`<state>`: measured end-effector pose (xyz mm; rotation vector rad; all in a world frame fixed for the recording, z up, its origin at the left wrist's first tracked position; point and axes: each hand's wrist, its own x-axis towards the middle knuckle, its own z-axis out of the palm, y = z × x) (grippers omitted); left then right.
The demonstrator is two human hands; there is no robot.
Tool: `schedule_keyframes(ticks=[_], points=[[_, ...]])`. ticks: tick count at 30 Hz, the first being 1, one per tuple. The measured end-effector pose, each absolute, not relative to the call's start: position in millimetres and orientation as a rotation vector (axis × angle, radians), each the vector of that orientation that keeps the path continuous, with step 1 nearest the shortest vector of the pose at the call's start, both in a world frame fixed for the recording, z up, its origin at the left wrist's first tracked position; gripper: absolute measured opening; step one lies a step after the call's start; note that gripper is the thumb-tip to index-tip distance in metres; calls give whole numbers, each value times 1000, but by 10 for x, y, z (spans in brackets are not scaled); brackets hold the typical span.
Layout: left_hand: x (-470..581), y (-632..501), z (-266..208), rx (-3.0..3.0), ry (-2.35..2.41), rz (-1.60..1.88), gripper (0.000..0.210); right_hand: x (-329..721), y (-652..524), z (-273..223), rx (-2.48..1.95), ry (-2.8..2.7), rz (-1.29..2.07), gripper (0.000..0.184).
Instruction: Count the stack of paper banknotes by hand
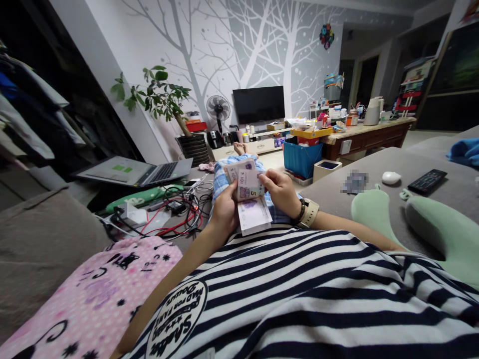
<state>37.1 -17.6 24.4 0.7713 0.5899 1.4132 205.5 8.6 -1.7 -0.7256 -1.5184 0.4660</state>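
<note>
Several banknotes [255,214] marked with a 5 are fanned out above my lap. My left hand [225,207] is closed on their left side, with the thumb lying across the notes. At the upper right edge of one note, my right hand [280,189] pinches the paper between thumb and fingers. A beige watch [310,213] and a dark bracelet [300,210] are on my right wrist. Beneath the notes lies blue checked cloth [220,174] over my legs. My palms hide part of the notes.
On the left are an open laptop [130,170], tangled cables [183,214] and a pink blanket [101,284]. A remote [427,181], a white mouse [391,177] and a green U-shaped pillow [430,224] lie on the right. Beyond stand a blue bin [302,158] and a cluttered table [370,134].
</note>
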Motion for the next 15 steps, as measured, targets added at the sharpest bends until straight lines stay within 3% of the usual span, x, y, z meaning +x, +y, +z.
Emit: schedule_keyframes(ticks=[4, 15], points=[[369, -193, 259, 783, 611, 1422, 53, 2038, 30, -11, -700, -1514, 461, 69], [293, -247, 253, 911, 676, 1466, 48, 1989, -25, -21, -593, -1488, 511, 55]])
